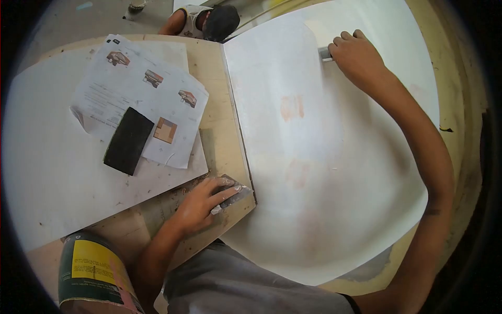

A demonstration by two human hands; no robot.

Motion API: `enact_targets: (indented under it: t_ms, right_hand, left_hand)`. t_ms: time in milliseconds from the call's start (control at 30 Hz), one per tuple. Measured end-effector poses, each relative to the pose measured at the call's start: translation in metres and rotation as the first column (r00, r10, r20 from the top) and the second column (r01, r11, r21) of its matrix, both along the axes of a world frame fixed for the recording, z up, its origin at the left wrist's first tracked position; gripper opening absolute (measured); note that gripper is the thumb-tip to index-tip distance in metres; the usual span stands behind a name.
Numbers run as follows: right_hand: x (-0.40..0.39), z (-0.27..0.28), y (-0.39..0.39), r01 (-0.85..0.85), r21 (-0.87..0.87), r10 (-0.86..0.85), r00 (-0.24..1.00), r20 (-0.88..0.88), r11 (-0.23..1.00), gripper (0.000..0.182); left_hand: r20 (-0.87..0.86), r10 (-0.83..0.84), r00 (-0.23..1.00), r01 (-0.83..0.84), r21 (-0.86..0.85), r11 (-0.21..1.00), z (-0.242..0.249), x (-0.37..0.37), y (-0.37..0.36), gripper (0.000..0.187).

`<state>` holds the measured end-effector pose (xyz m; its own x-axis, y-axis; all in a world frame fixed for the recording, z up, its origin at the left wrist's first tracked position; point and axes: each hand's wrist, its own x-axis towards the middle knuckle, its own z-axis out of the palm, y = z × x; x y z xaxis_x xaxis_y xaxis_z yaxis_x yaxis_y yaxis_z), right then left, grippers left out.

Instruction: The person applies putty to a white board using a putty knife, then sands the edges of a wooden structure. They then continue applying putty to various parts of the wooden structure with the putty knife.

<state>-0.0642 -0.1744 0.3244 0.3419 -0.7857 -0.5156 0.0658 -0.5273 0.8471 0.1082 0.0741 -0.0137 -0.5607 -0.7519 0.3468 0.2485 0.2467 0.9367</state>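
Note:
My right hand [358,57] is closed around a putty knife [325,54], its edge against the far part of a large curved white panel [293,172]. Most of that knife is hidden by my fingers. My left hand [201,201] grips a flat grey putty knife [238,192] smeared with pale filler, over the corner of the wooden board beside the panel. Two faint reddish patches mark the panel's surface near its middle.
Printed sheets [172,104] with furniture pictures lie on a white board [52,131] at left, under a dark sanding block [128,141]. A green and yellow can [94,267] stands lower left. Another person in a dark cap [221,23] is beyond the panel.

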Motion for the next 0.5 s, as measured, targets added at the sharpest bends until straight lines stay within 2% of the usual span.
enact_targets:
  t_ms: [33, 67, 133, 167, 233, 467, 500]
  right_hand:
    - [0.014, 0.001, 0.000, 0.080, 0.014, -0.079, 0.995, -0.055, 0.997, 0.007]
    - [0.021, -0.002, -0.009, 0.076, 0.020, -0.075, 0.995, -0.065, 0.997, 0.007]
    - [0.029, -0.009, -0.040, -0.106, 0.006, 0.105, 0.993, 0.047, 0.994, 0.007]
    - [0.034, -0.012, -0.055, -0.111, 0.011, 0.111, 0.993, 0.046, 0.994, 0.007]
    - [0.039, -0.017, -0.083, -0.029, -0.018, 0.029, 1.000, 0.010, 0.999, 0.020]
    - [0.016, -0.030, -0.116, -0.013, -0.090, 0.018, 0.999, 0.046, 0.996, 0.020]
    - [0.015, -0.030, -0.115, -0.051, -0.080, 0.055, 0.997, 0.049, 0.996, 0.020]
  left_hand:
    - [-0.008, 0.002, 1.000, -0.002, 0.002, 1.000, 0.001, 0.002, -0.001, 0.086]
    - [-0.013, -0.001, 1.000, 0.001, 0.031, 1.000, 0.004, 0.004, -0.001, 0.085]
    - [-0.017, -0.001, 1.000, 0.002, 0.069, 0.998, 0.006, 0.004, 0.000, 0.084]
    - [-0.011, 0.004, 1.000, -0.003, 0.068, 0.998, 0.005, 0.005, 0.000, 0.083]
    - [-0.007, 0.009, 1.000, -0.009, 0.071, 0.997, 0.002, 0.004, -0.001, 0.082]
    - [0.022, -0.026, 0.999, 0.025, 0.074, 0.997, 0.008, 0.007, -0.004, 0.079]
    - [0.022, -0.035, 0.999, 0.033, 0.082, 0.996, 0.008, 0.007, -0.004, 0.078]
